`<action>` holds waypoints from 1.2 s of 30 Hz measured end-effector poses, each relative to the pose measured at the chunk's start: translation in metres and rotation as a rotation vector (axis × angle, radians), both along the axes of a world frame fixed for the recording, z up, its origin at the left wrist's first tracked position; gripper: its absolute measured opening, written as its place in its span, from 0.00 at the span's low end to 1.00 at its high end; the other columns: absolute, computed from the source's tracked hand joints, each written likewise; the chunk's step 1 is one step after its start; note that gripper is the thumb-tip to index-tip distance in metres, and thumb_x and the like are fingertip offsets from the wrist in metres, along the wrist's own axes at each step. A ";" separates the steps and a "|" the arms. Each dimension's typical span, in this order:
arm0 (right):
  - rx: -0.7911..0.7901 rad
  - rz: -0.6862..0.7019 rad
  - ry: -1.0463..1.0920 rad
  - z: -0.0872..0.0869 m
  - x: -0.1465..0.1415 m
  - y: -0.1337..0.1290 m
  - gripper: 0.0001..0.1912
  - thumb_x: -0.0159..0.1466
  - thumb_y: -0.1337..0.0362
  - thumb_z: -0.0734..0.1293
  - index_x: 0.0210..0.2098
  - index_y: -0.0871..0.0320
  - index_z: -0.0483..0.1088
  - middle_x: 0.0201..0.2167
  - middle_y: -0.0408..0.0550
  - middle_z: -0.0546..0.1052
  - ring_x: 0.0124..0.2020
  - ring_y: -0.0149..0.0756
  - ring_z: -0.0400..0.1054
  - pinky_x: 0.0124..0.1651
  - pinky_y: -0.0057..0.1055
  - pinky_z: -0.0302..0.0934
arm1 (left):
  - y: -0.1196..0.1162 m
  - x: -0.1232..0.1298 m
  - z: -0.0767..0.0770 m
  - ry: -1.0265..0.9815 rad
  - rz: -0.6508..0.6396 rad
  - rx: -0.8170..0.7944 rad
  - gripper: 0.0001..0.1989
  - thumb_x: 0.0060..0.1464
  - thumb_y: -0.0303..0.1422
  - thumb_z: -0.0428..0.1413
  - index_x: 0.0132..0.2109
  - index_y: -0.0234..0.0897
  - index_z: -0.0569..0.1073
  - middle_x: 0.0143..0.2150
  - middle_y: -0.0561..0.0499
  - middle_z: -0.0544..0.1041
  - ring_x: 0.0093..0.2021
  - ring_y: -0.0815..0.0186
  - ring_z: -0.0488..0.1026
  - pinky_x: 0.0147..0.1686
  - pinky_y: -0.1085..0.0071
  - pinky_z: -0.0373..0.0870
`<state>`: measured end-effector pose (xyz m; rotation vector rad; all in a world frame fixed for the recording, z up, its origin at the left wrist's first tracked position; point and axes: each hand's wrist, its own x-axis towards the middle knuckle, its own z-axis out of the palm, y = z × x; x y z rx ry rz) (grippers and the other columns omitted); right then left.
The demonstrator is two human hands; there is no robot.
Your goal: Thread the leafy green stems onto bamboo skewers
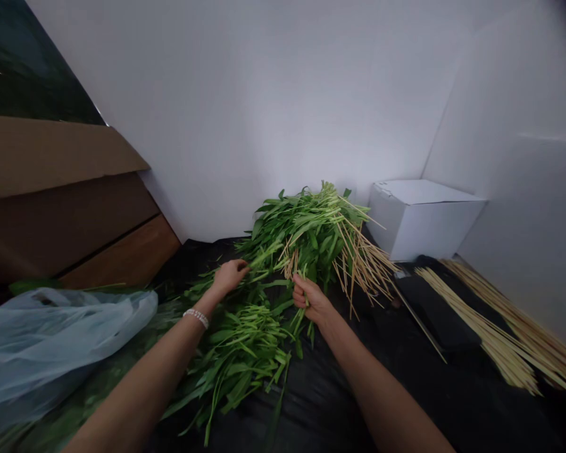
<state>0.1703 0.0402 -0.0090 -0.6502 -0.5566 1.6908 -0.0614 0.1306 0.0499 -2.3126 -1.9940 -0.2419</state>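
Observation:
Leafy green stems [249, 340] lie in a loose pile on black sheeting. Beyond them is a larger heap of greens [311, 220], with thin tan sticks [363, 258] fanning out from its right side. My left hand [229, 275], with a beaded bracelet on the wrist, is at the left edge of the greens, thumb and fingers pressed together at some stems; what they pinch is too small to make out. My right hand [309, 298] is closed around a few green stems, their leaves hanging below the fist, just in front of the larger heap.
At the left are a thin translucent plastic bag [66, 340] and a cardboard box [66, 220]. A white box [424, 214] stands at the back right. Bundles of long pale sticks [481, 327] lie at the right beside a black flat object [438, 311]. White walls rise behind.

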 end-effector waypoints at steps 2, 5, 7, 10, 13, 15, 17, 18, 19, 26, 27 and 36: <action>0.001 0.025 -0.014 -0.002 0.000 0.001 0.24 0.43 0.56 0.79 0.27 0.57 0.62 0.12 0.29 0.60 0.12 0.18 0.48 0.14 0.18 0.35 | -0.002 -0.011 0.014 0.014 0.068 0.090 0.20 0.64 0.38 0.43 0.53 0.39 0.73 0.49 0.41 0.78 0.47 0.56 0.74 0.41 0.65 0.67; -0.015 0.051 -0.027 -0.005 -0.001 0.002 0.23 0.44 0.56 0.78 0.28 0.56 0.62 0.12 0.30 0.60 0.12 0.19 0.49 0.14 0.18 0.37 | -0.009 -0.019 0.029 0.084 0.042 0.175 0.17 0.62 0.33 0.43 0.48 0.36 0.75 0.42 0.38 0.79 0.48 0.52 0.73 0.48 0.57 0.62; -0.026 0.054 -0.033 -0.005 -0.001 0.002 0.23 0.45 0.56 0.78 0.28 0.56 0.62 0.13 0.30 0.61 0.12 0.19 0.50 0.14 0.18 0.37 | -0.012 -0.020 0.036 0.125 -0.025 0.180 0.12 0.59 0.32 0.49 0.41 0.38 0.77 0.36 0.41 0.80 0.46 0.53 0.73 0.50 0.57 0.60; -0.033 0.055 -0.041 -0.005 -0.001 0.003 0.22 0.45 0.56 0.78 0.29 0.57 0.63 0.13 0.31 0.62 0.12 0.20 0.51 0.14 0.18 0.38 | -0.012 -0.018 0.042 0.133 -0.026 0.241 0.15 0.61 0.34 0.46 0.46 0.38 0.76 0.38 0.40 0.80 0.46 0.52 0.73 0.48 0.57 0.61; -0.023 0.054 -0.042 -0.005 -0.001 0.001 0.23 0.43 0.57 0.78 0.30 0.57 0.64 0.12 0.31 0.62 0.12 0.20 0.51 0.14 0.18 0.38 | -0.013 -0.014 0.044 0.087 -0.038 0.262 0.19 0.63 0.38 0.45 0.53 0.39 0.74 0.43 0.40 0.80 0.45 0.53 0.74 0.44 0.61 0.65; -0.008 0.056 -0.041 -0.004 -0.001 0.000 0.23 0.43 0.58 0.78 0.30 0.57 0.65 0.11 0.29 0.60 0.12 0.19 0.49 0.14 0.18 0.37 | -0.016 -0.010 0.040 -0.001 -0.122 0.198 0.18 0.61 0.40 0.49 0.53 0.41 0.75 0.44 0.43 0.80 0.43 0.56 0.75 0.42 0.65 0.67; 0.007 0.061 -0.046 -0.002 -0.002 -0.002 0.22 0.44 0.58 0.78 0.31 0.58 0.66 0.11 0.28 0.57 0.11 0.19 0.47 0.13 0.18 0.35 | -0.024 -0.002 0.035 -0.118 -0.234 0.166 0.17 0.60 0.40 0.51 0.51 0.41 0.76 0.45 0.46 0.80 0.44 0.58 0.75 0.43 0.68 0.67; 0.013 0.059 -0.050 -0.001 -0.003 -0.002 0.22 0.44 0.58 0.78 0.32 0.58 0.67 0.11 0.28 0.58 0.11 0.19 0.47 0.13 0.19 0.35 | -0.029 0.003 0.033 -0.170 -0.293 0.175 0.16 0.60 0.40 0.52 0.50 0.40 0.77 0.46 0.46 0.80 0.45 0.59 0.75 0.45 0.68 0.67; 0.017 0.050 -0.052 -0.001 -0.003 -0.003 0.22 0.44 0.58 0.78 0.33 0.59 0.68 0.12 0.29 0.59 0.11 0.18 0.47 0.13 0.19 0.34 | -0.035 0.008 0.031 -0.208 -0.352 0.187 0.16 0.60 0.40 0.52 0.49 0.40 0.77 0.46 0.47 0.80 0.46 0.60 0.75 0.46 0.68 0.67; -0.020 -0.140 0.002 -0.002 -0.003 0.002 0.19 0.45 0.56 0.77 0.28 0.59 0.68 0.19 0.36 0.69 0.10 0.15 0.47 0.12 0.18 0.35 | -0.077 0.036 0.029 -0.106 -0.620 0.162 0.13 0.61 0.37 0.52 0.49 0.40 0.76 0.42 0.48 0.79 0.43 0.62 0.75 0.42 0.69 0.67; -0.019 -0.152 0.008 -0.003 -0.003 0.002 0.19 0.45 0.56 0.77 0.27 0.59 0.67 0.19 0.36 0.69 0.10 0.15 0.47 0.12 0.18 0.35 | -0.080 0.036 0.028 -0.058 -0.636 0.172 0.13 0.61 0.37 0.52 0.49 0.40 0.76 0.42 0.47 0.79 0.44 0.62 0.75 0.42 0.68 0.66; -0.023 -0.102 0.017 -0.001 -0.005 0.000 0.19 0.45 0.58 0.78 0.28 0.60 0.69 0.18 0.35 0.69 0.10 0.15 0.47 0.11 0.17 0.35 | -0.091 0.015 0.020 0.120 -0.587 0.432 0.18 0.63 0.29 0.49 0.58 0.39 0.68 0.41 0.47 0.79 0.41 0.62 0.74 0.43 0.63 0.62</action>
